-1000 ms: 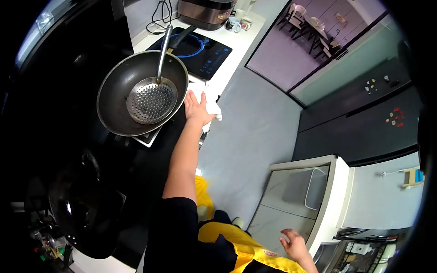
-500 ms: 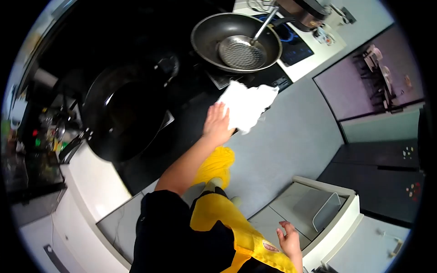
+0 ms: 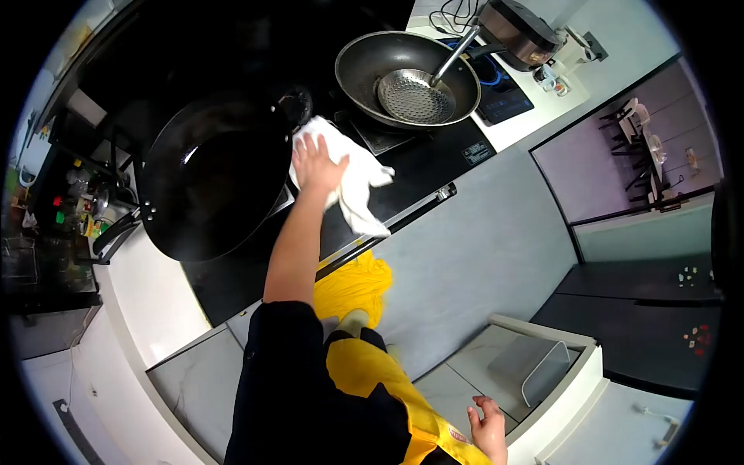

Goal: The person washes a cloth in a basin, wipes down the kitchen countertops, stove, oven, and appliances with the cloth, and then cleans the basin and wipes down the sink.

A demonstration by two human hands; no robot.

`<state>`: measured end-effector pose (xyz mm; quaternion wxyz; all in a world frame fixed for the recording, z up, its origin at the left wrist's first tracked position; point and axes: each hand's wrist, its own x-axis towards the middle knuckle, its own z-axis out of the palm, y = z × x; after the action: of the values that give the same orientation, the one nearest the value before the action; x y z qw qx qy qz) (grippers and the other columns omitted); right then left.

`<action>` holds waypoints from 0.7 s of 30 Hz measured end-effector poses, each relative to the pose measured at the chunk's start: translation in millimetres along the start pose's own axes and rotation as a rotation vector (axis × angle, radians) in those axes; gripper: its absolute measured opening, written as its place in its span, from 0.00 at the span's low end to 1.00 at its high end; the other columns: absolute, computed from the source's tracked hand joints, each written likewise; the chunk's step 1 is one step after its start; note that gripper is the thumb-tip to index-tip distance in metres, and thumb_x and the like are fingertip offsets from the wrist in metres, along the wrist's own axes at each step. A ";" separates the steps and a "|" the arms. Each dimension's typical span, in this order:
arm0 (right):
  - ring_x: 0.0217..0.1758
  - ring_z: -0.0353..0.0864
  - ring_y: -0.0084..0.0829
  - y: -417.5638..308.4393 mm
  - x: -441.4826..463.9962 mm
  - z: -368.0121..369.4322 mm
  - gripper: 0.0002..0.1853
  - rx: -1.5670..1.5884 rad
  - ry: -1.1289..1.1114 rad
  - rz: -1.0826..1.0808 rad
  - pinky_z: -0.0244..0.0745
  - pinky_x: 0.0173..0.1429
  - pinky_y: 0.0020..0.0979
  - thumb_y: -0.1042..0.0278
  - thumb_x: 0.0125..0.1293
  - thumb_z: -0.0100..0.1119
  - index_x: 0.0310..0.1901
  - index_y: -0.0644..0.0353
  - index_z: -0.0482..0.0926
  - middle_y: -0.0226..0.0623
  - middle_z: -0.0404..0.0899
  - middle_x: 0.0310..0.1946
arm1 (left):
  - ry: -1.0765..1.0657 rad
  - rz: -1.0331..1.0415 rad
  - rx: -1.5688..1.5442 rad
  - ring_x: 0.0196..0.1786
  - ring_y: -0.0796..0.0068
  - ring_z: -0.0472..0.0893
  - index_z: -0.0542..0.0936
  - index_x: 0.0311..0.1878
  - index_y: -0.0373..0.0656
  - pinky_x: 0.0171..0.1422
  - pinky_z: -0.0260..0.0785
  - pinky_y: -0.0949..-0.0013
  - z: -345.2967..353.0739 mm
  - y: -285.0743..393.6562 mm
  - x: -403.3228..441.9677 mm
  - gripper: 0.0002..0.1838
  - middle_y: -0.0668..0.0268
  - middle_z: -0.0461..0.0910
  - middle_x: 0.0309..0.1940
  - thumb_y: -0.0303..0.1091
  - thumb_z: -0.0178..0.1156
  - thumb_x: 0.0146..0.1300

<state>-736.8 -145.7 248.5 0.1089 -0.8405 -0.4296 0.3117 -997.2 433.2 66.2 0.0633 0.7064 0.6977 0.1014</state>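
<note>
My left hand [image 3: 316,167] lies spread on a white cloth [image 3: 353,174], pressing it against the black stovetop [image 3: 434,147]. The fingers point away from me, with the thumb out to the right. Just left of this hand stands a large black wok [image 3: 209,186], with a loop handle close to the cloth. Behind and right of the cloth, a grey pan [image 3: 364,58] holds a metal skimmer [image 3: 418,97]. My right hand [image 3: 488,430] hangs low at the right near the yellow apron [image 3: 372,372], fingers loosely bent and apart, holding nothing.
A rice cooker [image 3: 515,35] stands at the back right, near the pan's handle. Bottles and jars [image 3: 85,194] crowd the far left. Yellow fabric [image 3: 356,291] shows below the counter edge. A grey bin [image 3: 535,372] stands at the lower right.
My left hand has slid the white cloth leftward along the stovetop, toward the black wok's handle. The front edge of the stovetop now shows. My right hand stays low and empty.
</note>
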 end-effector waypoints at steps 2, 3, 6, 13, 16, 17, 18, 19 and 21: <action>0.47 0.82 0.52 -0.9 -3.6 -4.2 0.12 -0.055 0.038 -0.081 0.79 0.46 0.40 0.70 0.63 0.65 0.47 0.64 0.80 0.47 0.82 0.46 | 0.037 -0.037 -0.065 0.81 0.49 0.45 0.60 0.77 0.45 0.82 0.36 0.48 0.1 -4.7 23.1 0.48 0.49 0.48 0.79 0.68 0.51 0.62; 0.46 0.82 0.52 0.6 -6.5 -4.9 0.12 -0.104 0.060 -0.159 0.80 0.43 0.39 0.71 0.63 0.65 0.47 0.64 0.80 0.47 0.82 0.46 | 0.064 -0.009 0.017 0.81 0.50 0.46 0.62 0.76 0.48 0.82 0.36 0.49 2.0 -3.1 17.0 0.44 0.52 0.49 0.79 0.66 0.49 0.64; 0.46 0.83 0.49 18.0 -12.9 8.2 0.11 -0.082 0.009 -0.184 0.80 0.35 0.37 0.75 0.63 0.64 0.47 0.66 0.79 0.49 0.82 0.45 | -0.073 0.256 -0.008 0.81 0.52 0.48 0.65 0.75 0.52 0.83 0.35 0.51 -15.1 -18.9 -38.0 0.35 0.57 0.53 0.79 0.60 0.45 0.71; 0.48 0.81 0.53 -3.3 29.1 15.9 0.13 -0.044 -0.193 -0.317 0.77 0.51 0.42 0.72 0.63 0.64 0.47 0.66 0.80 0.51 0.82 0.46 | -0.072 0.356 -0.065 0.81 0.65 0.51 0.65 0.74 0.45 0.83 0.39 0.59 -47.6 -119.0 -213.1 0.28 0.62 0.56 0.78 0.48 0.40 0.78; 0.50 0.80 0.54 -5.1 55.2 17.9 0.13 -0.138 -0.155 -0.530 0.77 0.53 0.43 0.71 0.63 0.64 0.47 0.67 0.80 0.51 0.81 0.46 | -0.034 0.117 -0.017 0.81 0.60 0.51 0.63 0.75 0.44 0.83 0.39 0.57 -69.1 -184.1 -271.4 0.31 0.60 0.55 0.78 0.51 0.45 0.76; 0.50 0.80 0.54 -5.0 61.2 20.7 0.13 -0.139 -0.173 -0.563 0.77 0.53 0.43 0.71 0.63 0.64 0.47 0.67 0.80 0.51 0.81 0.46 | -0.010 0.020 -0.052 0.81 0.56 0.51 0.61 0.76 0.43 0.82 0.40 0.55 -72.1 -210.7 -286.3 0.36 0.56 0.55 0.78 0.56 0.48 0.73; 0.50 0.80 0.54 -4.5 65.5 23.6 0.12 -0.152 -0.177 -0.582 0.77 0.53 0.43 0.71 0.63 0.64 0.47 0.67 0.80 0.51 0.81 0.46 | 0.026 -0.091 0.004 0.81 0.56 0.48 0.59 0.77 0.43 0.83 0.37 0.55 -74.9 -231.7 -295.1 0.41 0.56 0.52 0.79 0.61 0.48 0.71; 0.50 0.80 0.53 -4.8 67.9 23.2 0.12 -0.171 -0.183 -0.598 0.77 0.53 0.43 0.70 0.63 0.64 0.46 0.67 0.80 0.51 0.81 0.46 | 0.057 -0.203 0.056 0.82 0.56 0.46 0.57 0.78 0.43 0.83 0.35 0.54 -76.3 -249.4 -302.3 0.45 0.56 0.49 0.80 0.66 0.48 0.68; 0.49 0.80 0.54 -4.1 66.4 27.4 0.11 -0.187 -0.202 -0.606 0.77 0.52 0.44 0.70 0.64 0.64 0.45 0.66 0.80 0.51 0.81 0.45 | 0.147 -0.375 0.059 0.82 0.48 0.43 0.57 0.78 0.42 0.82 0.32 0.48 -68.7 -284.3 -300.8 0.51 0.48 0.48 0.79 0.72 0.49 0.64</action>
<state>-727.4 -93.1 200.3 0.0757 -0.6457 -0.6953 0.3063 -1291.4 134.6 50.8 0.0091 0.5565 0.8223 0.1187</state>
